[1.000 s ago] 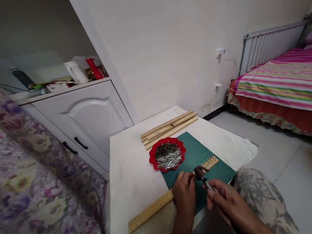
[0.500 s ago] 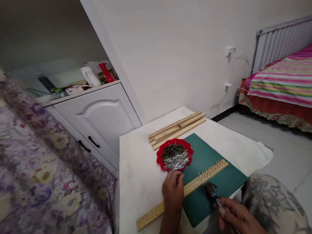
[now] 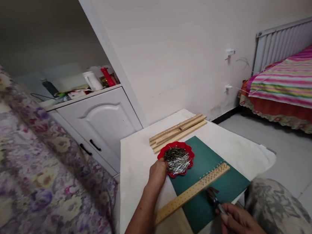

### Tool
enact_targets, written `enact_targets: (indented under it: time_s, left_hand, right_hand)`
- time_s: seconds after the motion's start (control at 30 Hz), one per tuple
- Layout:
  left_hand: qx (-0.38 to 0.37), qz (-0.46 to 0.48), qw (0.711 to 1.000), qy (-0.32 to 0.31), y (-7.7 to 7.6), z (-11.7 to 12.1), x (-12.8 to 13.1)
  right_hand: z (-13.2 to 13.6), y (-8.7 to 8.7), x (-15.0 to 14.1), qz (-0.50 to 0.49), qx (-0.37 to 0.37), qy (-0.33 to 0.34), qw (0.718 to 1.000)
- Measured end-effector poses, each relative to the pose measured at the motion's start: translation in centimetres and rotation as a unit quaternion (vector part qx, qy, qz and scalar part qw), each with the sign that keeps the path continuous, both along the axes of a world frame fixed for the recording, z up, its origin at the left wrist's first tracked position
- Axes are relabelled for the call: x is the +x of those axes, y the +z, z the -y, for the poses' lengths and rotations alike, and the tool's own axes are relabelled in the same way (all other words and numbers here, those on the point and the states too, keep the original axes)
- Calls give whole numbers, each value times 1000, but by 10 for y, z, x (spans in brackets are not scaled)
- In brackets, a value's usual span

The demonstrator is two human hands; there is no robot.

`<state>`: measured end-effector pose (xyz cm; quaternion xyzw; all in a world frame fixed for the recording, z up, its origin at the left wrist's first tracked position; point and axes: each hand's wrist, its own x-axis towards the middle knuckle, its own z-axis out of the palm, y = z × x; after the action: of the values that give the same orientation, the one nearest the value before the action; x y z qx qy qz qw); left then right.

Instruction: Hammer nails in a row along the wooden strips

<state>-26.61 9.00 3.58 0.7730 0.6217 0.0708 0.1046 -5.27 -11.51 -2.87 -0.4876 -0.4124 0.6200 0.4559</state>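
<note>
Fingers of the left hand curl at the dish; right hand grips hammer.

A home bedroom: striped bedding, floral curtain.

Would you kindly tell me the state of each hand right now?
Left hand: at the red dish; whether it grips anything cannot be told.
Right hand: closed, holding the hammer.

One red dish holding nails, too many for counting. Relative to dish: at least three wooden pieces lying behind; one green mat, one drilled strip, one hammer showing in front; two black handles showing left; two white wall plugs showing far right.
</note>
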Motion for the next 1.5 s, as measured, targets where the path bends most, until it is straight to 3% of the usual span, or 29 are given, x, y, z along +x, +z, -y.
enact_targets:
  time_s: [0.27, 0.53, 0.67, 0.77, 0.9, 1.07, 1.37, 1.43, 1.5]
  left_hand:
    - [3, -32, 998, -57, 11, 6, -5]
    - [36, -57, 995, -73, 18, 27, -2]
    - [74, -19, 992, -100, 21, 49, 2]
    - [97, 57, 979, -168, 13, 78, 12]
    - [42, 142, 958, -246, -8, 125, 32]
    - [11, 227, 927, -298, -24, 160, 50]
    - [-39, 325, 910, -255, -31, 164, 52]
    - [-55, 380, 901, -204, -36, 165, 56]
    - [-105, 472, 866, -124, -46, 167, 63]
  right_hand:
    - [-2, -3, 2, 1, 4, 9, 1000]
    - [-1, -3, -1, 11, 17, 9, 1000]
    - [1, -2, -2, 16, 23, -5, 1000]
    - [3, 6, -4, 7, 40, -38, 998]
    - [2, 17, -6, -24, 74, -102, 992]
    - [3, 14, -6, -25, 72, -110, 991]
    - [6, 11, -3, -30, 25, -109, 993]
    - [6, 12, -3, -47, 32, -116, 992]
    - [5, 10, -3, -65, 34, -123, 990]
